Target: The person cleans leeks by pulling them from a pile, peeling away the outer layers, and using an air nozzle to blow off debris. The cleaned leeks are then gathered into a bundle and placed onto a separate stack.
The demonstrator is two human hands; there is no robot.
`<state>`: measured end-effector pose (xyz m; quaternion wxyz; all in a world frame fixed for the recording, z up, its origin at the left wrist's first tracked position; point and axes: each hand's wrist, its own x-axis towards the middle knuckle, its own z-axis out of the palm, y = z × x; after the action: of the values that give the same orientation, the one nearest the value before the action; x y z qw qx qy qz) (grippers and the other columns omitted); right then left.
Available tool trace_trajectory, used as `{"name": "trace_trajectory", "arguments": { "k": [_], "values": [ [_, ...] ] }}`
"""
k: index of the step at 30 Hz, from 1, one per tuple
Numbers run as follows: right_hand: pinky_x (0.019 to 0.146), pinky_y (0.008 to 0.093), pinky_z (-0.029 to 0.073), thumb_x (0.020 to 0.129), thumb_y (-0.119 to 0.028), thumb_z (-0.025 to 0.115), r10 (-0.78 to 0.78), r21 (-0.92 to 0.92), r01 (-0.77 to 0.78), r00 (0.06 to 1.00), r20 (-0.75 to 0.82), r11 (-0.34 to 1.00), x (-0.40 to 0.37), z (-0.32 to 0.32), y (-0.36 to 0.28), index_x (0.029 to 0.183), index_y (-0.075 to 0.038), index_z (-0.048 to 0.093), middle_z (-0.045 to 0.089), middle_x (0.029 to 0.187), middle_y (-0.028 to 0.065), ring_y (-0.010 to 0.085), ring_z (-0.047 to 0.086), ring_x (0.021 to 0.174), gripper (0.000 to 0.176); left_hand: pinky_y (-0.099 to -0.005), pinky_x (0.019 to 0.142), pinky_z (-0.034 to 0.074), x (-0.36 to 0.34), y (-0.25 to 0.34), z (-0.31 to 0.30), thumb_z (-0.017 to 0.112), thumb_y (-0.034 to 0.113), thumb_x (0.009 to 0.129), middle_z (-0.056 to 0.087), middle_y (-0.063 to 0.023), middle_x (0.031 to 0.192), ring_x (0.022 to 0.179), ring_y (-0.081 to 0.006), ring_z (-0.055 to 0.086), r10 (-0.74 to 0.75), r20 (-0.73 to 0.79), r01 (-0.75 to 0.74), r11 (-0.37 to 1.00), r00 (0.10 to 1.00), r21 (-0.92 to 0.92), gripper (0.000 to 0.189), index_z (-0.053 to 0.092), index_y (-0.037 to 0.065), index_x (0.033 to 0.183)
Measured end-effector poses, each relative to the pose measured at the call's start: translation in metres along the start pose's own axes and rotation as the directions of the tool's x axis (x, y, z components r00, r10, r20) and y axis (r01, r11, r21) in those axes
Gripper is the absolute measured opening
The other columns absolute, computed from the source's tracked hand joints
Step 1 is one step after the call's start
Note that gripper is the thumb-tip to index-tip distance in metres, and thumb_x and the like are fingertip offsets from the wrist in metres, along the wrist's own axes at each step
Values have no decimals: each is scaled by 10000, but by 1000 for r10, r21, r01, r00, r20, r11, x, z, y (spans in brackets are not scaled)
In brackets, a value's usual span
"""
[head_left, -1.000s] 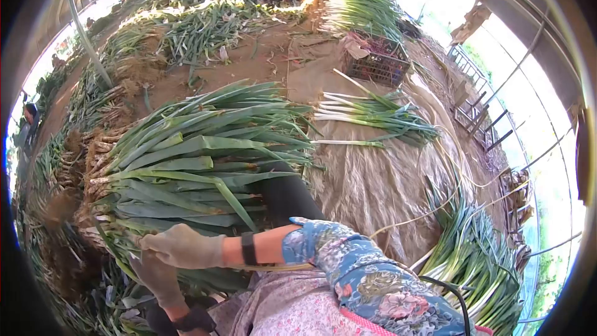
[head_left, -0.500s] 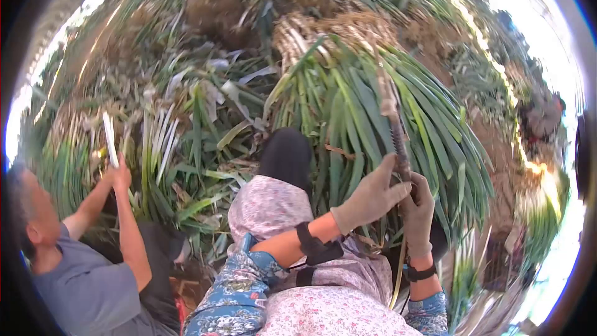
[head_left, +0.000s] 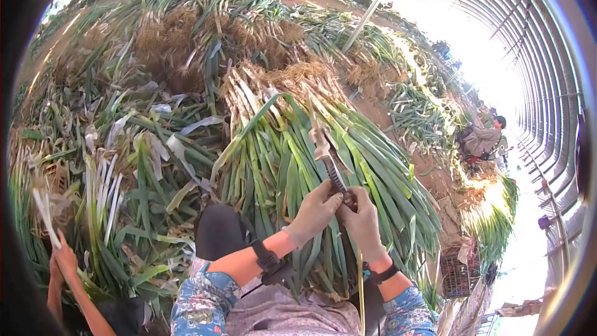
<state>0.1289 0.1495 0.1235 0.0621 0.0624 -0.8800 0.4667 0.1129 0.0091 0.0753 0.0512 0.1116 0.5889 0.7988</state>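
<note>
My left hand (head_left: 316,213), in a beige glove, pinches a long thin thing (head_left: 321,149) with a pale narrow tip, a brownish middle and a dark ridged lower part; I cannot make out its kind. Right beside it, my right hand (head_left: 364,224), gloved alike, is closed around the lower end of the same thing. The tip points away from me, over a large heap of leeks (head_left: 292,143) whose roots lie at the far side and whose green leaves spread toward me. A thin yellowish strand (head_left: 361,292) hangs below my right hand.
Another person's hands (head_left: 64,258) hold a white leek stalk (head_left: 45,211) at the left. Loose leaves (head_left: 149,174) cover the ground there. A dark crate (head_left: 459,272) stands at the right. A seated person (head_left: 484,139) is farther off, near the curved frame (head_left: 553,93).
My view has tilted up and turned right, so more of the shelter shows. Both hands still grip the long thin thing. The other person's body has slipped mostly out of view.
</note>
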Motion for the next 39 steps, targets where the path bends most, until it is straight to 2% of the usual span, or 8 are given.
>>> {"name": "trace_trajectory", "arguments": {
  "k": [8, 12, 15, 21, 25, 31, 35, 39],
  "values": [
    [563, 237, 456, 896, -44, 636, 289, 564, -349, 937, 195, 748, 42, -9, -6, 1060, -8, 568, 571, 753, 1, 68, 533, 603, 182, -327, 871, 532, 45, -39, -70, 612, 102, 972, 691, -101, 1109, 945, -181, 653, 104, -136, -63, 959, 985, 275, 258, 607, 7, 1212],
    [546, 213, 404, 874, -65, 651, 206, 144, -212, 977, 59, 967, 30, -20, -1, 946, -13, 597, 549, 723, -16, 49, 502, 598, 104, -379, 748, 545, 81, -38, -136, 653, 140, 931, 688, -133, 1056, 864, -270, 673, 472, -373, -125, 737, 799, 664, 206, 626, 53, 1116],
    [538, 197, 370, 842, -39, 643, 309, 365, -326, 945, 105, 872, 4, -18, 6, 894, -12, 627, 537, 720, -33, 35, 447, 578, 61, -455, 874, 499, 103, -38, -187, 686, 129, 859, 664, -153, 1050, 990, -344, 637, 585, -462, 106, 539, 667, 835, 310, 586, 84, 1149],
    [532, 180, 360, 742, -40, 639, 230, 493, -245, 969, 92, 835, -38, -26, 7, 866, -1, 638, 590, 974, 65, 33, 484, 693, 130, -545, 958, 411, 84, -104, -231, 665, 287, 809, 680, -202, 1087, 1096, -363, 622, 247, -675, 604, 310, 695, 734, 449, 583, 55, 1184],
    [992, 316, 473, 732, -191, 704, 228, 690, -339, 941, 251, 640, -54, -42, 32, 861, -56, 601, 590, 1259, 174, 199, 614, 1094, 213, -514, 931, 447, 79, -89, -222, 640, 269, 842, 728, -167, 955, 989, -374, 681, 88, -525, 505, 180, 846, 844, 355, 641, 61, 1130],
    [1087, 509, 418, 806, -268, 690, 138, 847, -353, 936, 325, 398, -68, -49, 40, 1106, -48, 576, 617, 1236, 194, 346, 604, 1174, 389, -441, 733, 543, 57, -16, -151, 629, 207, 926, 696, -218, 903, 880, -350, 685, 389, -194, -54, 544, 900, 838, 285, 613, 10, 1131],
    [1032, 510, 452, 853, -295, 634, 143, 834, -408, 913, 383, 372, -79, -54, 55, 1347, -34, 481, 633, 1181, 206, 353, 627, 1106, 579, -268, 756, 543, 66, 86, -151, 537, 150, 991, 644, -80, 972, 840, -140, 645, 15, -313, 3, 998, 950, 57, 253, 604, -61, 1115],
    [1037, 519, 431, 891, -304, 586, 138, 839, -463, 886, 442, 284, -92, -57, 71, 1443, -25, 416, 626, 1159, 201, 351, 623, 1071, 642, -365, 830, 518, 90, 177, -219, 519, 202, 983, 649, -135, 1016, 917, -196, 641, 305, -538, -15, 879, 786, 477, 302, 582, -22, 1175]
  ]
}}
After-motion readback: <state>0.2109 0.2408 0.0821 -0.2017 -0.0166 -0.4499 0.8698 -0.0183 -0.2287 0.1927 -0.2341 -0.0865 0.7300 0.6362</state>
